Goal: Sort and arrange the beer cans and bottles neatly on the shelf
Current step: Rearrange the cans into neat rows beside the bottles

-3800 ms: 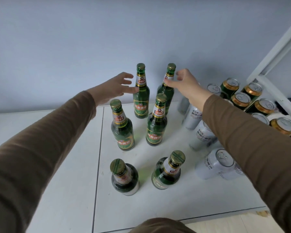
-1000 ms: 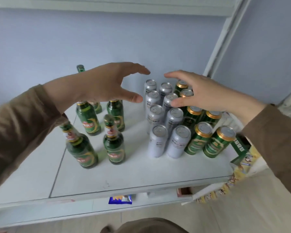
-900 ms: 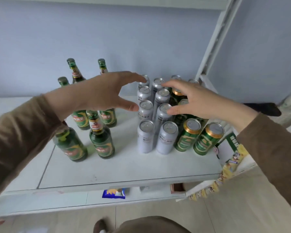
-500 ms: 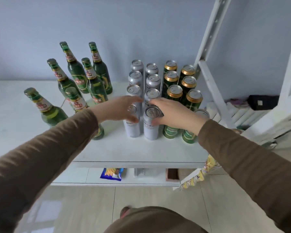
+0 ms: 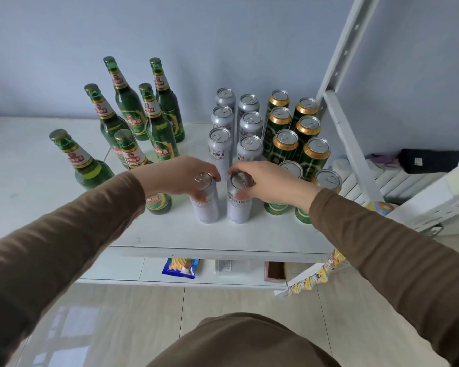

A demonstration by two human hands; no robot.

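Note:
On the white shelf (image 5: 223,234) stand several green beer bottles (image 5: 159,128) at the left, two rows of silver cans (image 5: 251,123) in the middle and two rows of green gold-rimmed cans (image 5: 285,144) at the right. My left hand (image 5: 178,178) grips the top of the front left silver can (image 5: 206,205). My right hand (image 5: 270,184) grips the top of the front right silver can (image 5: 239,205). Both cans stand upright on the shelf, side by side near its front edge. My right wrist hides part of the front green cans.
A white slanted shelf upright (image 5: 339,75) rises at the right, close to the green cans. On a lower shelf lie a blue snack packet (image 5: 179,267) and a small brown box (image 5: 274,271). A yellow packet strip (image 5: 316,274) hangs at the shelf's right corner. Tiled floor below.
My head pulled back and the view widened. Both hands dropped from hovering over the cans onto the two front silver cans and closed on their tops.

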